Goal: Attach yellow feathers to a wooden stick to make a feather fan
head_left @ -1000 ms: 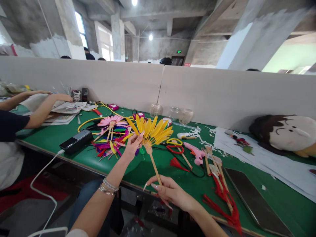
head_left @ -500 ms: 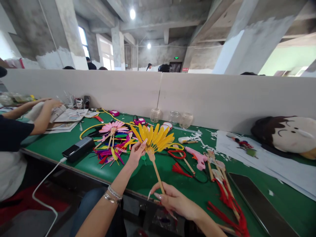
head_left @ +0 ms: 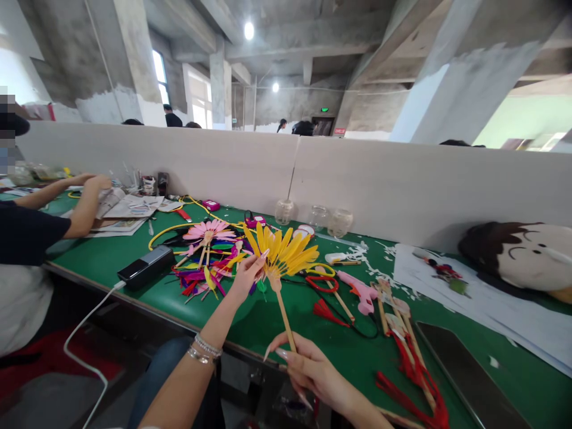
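Observation:
A yellow feather fan [head_left: 292,253] on a thin wooden handle stands upright over the table's front edge. My left hand [head_left: 248,277] is closed in a pinch at the left lower side of its feathers, near the base. Lower down, the fingers of my right hand [head_left: 313,364] are wrapped round the handle. Behind the fan to the left lies a pink feather fan [head_left: 209,232] on a heap of loose coloured feathers [head_left: 199,279]. Right of the yellow fan are a red loop [head_left: 328,285], a red tassel [head_left: 328,311] and a pink glue gun [head_left: 363,291].
A black power bank [head_left: 145,266] with a white cable sits at the left front edge. Glass jars [head_left: 340,223] stand by the white partition [head_left: 384,173]. Sticks with red tassels [head_left: 409,345], a dark flat device [head_left: 469,369] and a plush toy [head_left: 531,253] are rightward. A co-worker's arm [head_left: 84,211] is left.
The camera view has shifted slightly, so the table and background sit a little further right and lower. Both hands keep their hold on the yellow feather fan, with almost no visible movement.

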`<act>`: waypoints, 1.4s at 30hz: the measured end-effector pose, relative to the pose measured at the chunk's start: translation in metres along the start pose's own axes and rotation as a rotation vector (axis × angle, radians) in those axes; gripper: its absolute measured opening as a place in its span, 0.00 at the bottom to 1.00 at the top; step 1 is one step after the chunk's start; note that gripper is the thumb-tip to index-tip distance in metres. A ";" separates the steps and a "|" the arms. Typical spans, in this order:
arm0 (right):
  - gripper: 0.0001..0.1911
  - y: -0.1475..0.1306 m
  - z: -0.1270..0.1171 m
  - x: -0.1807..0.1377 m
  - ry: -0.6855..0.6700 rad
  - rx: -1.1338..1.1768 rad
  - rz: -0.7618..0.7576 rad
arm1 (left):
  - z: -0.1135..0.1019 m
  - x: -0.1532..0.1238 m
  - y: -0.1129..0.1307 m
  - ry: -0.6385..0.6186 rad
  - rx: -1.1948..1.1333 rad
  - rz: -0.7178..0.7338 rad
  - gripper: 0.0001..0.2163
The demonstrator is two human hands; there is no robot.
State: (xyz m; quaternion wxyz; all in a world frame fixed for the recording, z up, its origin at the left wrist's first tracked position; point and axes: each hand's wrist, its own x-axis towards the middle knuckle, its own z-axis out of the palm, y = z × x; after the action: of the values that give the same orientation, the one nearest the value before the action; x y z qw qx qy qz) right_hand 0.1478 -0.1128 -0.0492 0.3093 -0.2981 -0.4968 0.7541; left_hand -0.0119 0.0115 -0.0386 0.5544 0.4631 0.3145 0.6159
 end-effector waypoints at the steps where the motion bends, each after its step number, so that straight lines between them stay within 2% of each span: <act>1: 0.17 -0.001 -0.001 0.000 -0.003 0.010 0.001 | -0.001 0.000 0.002 -0.008 -0.002 -0.001 0.20; 6: 0.17 0.000 -0.001 0.000 0.010 0.023 -0.013 | -0.002 -0.002 0.010 -0.029 0.002 -0.015 0.20; 16: 0.17 -0.003 -0.001 0.001 0.016 0.027 -0.024 | 0.001 -0.002 0.010 -0.026 0.040 0.011 0.22; 37: 0.20 -0.005 0.000 0.000 0.015 0.040 -0.009 | -0.009 -0.004 0.017 -0.053 0.266 0.042 0.19; 42: 0.20 -0.007 0.002 0.000 0.027 0.055 -0.015 | -0.007 -0.005 0.019 -0.064 0.250 0.064 0.22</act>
State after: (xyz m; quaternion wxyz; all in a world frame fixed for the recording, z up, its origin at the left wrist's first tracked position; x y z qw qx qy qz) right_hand 0.1476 -0.1119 -0.0420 0.3298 -0.2960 -0.4738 0.7610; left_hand -0.0258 0.0039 -0.0248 0.4822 0.5580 0.3560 0.5740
